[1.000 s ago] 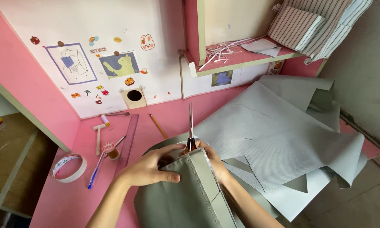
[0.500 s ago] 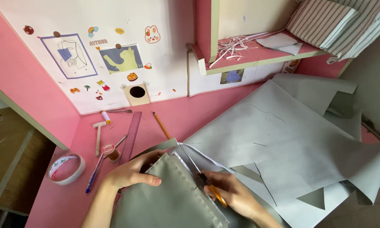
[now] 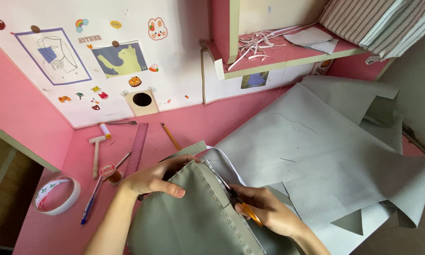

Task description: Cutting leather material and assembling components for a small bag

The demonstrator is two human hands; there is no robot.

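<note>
Now scissors (image 3: pixel 231 198) lowered along seam — right hand (image 3: pixel 264 212) gripping them, left hand (image 3: pixel 158 177) pinching grey piece (image 3: pixel 193 217).

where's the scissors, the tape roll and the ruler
scissors (image 3: pixel 247 212): head view, on the orange handle in the right hand
tape roll (image 3: pixel 56 195): head view, on its white ring
ruler (image 3: pixel 136 149): head view, mid-length on the pink strip
</note>
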